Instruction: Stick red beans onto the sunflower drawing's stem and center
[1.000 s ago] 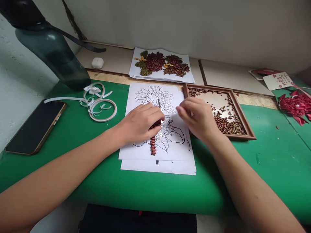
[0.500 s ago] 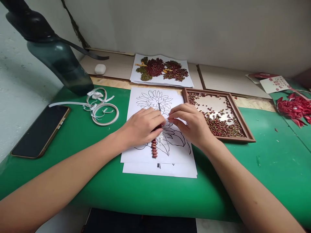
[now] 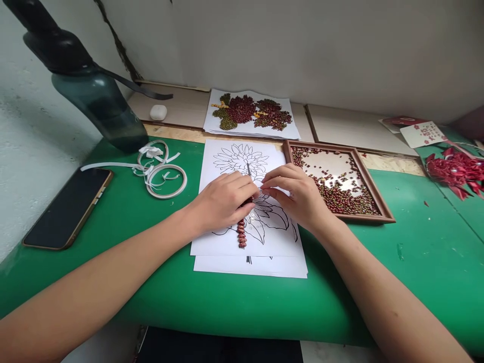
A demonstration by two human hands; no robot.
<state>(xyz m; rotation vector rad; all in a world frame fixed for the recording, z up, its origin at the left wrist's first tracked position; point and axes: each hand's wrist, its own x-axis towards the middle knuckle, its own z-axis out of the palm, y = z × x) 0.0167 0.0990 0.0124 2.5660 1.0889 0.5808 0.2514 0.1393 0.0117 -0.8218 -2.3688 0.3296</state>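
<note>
A printed flower drawing (image 3: pixel 223 244) lies on the green table, on top of further sheets. Speckled red beans (image 3: pixel 241 234) run in a column up its stem, the upper part covered by my left hand (image 3: pixel 229 199). That hand rests on the paper with fingers curled and closed; what they hold, if anything, is hidden. Just to its right, my right hand (image 3: pixel 295 191) hovers over the drawing, thumb and fingertips pinched together near the left fingertips. Whatever sits in the pinch is too small to make out. A brown-framed tray (image 3: pixel 385 212) of small red and green beans stands beside my right hand.
Behind the drawing lies a sheet with a bean picture (image 3: pixel 242 108). Tape rolls (image 3: pixel 166 194) with scraps, a phone (image 3: pixel 68 209), a dark bottle (image 3: pixel 100 108) and a white case (image 3: pixel 158 112) are at left. Red crinkled decoration (image 3: pixel 456 169) and a card (image 3: pixel 422 134) are at right.
The camera view has shifted slightly, so everything sits a little differently in the picture. Both hands keep nearly the same pose over the drawing.
</note>
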